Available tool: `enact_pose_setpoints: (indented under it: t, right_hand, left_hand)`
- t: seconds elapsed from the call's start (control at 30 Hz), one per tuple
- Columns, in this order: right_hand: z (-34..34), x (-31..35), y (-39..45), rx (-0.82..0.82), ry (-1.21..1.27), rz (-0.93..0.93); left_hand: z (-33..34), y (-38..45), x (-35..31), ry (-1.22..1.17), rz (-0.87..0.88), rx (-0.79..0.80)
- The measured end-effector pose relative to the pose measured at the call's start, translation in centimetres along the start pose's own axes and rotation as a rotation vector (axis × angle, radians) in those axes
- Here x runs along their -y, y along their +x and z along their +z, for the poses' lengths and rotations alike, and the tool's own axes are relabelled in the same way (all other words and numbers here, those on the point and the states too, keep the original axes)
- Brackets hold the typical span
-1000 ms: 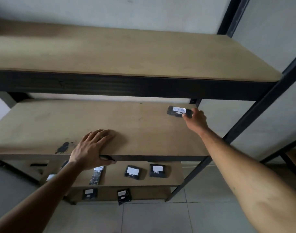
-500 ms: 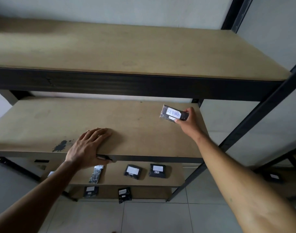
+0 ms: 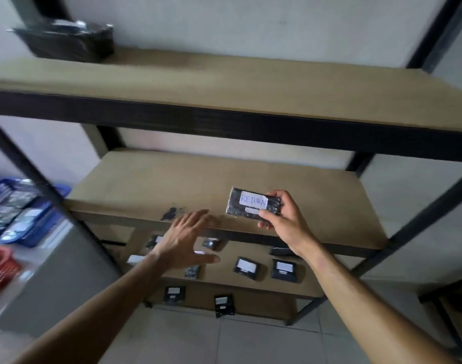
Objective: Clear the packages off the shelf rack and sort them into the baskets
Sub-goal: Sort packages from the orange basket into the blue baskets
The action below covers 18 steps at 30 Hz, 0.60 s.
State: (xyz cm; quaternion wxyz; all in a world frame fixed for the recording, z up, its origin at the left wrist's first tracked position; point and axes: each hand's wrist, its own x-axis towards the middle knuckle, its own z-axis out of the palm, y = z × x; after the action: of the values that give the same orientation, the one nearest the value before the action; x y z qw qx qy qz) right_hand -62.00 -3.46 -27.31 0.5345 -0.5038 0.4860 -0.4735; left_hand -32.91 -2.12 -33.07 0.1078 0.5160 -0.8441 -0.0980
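Fingers: the right hand [image 3: 285, 222] pinches a small black package [image 3: 254, 204] between thumb and fingertips, label turned up toward the camera; the left hand [image 3: 183, 241] is spread and relaxed, holding nothing.
Label: a white sticker with "RETURN" written by hand — readable now, where a second ago it sat edge-on and far back.
Package: off the board, held in the air just above the front edge of the middle shelf [image 3: 329, 206]; a second ago it lay at that shelf's back right corner with the right hand reaching for it.
Left hand: a moment ago it rested flat on the shelf's front edge; now it has lifted clear and hangs in front of the rack.
View: the head has swung left — a blue basket [image 3: 22, 214] and a red basket [image 3: 0, 266] now show at the left edge, both blurred.
Meaning: the pick is done and the label read; the likely next step is carrying this one to its basket, though which basket takes returns cannot be told.
Left to clear: a larger black parcel [image 3: 67, 40] on the top shelf, and several small packages [image 3: 283, 269] on the lower shelves.
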Motion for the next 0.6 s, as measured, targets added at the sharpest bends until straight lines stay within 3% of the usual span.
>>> enact_pose_setpoints:
  t: [0.13, 0.37, 0.6]
  right_hand:
    - [10.5, -1.3, -1.3, 0.076, 0.054, 0.036]
    - [32.1, -4.4, -4.4, 0.183, 0.056, 0.068]
    - [48.1, -5.3, -4.3, 0.281, 0.034, 0.113]
  left_hand:
    - [-2.4, -8.8, 6.3, -0.034, -0.04, -0.066]
    - [-8.0, -25.2, 21.6, -0.005, -0.238, -0.025]
    - [-11.9, -33.8, 32.8, -0.025, -0.384, -0.083]
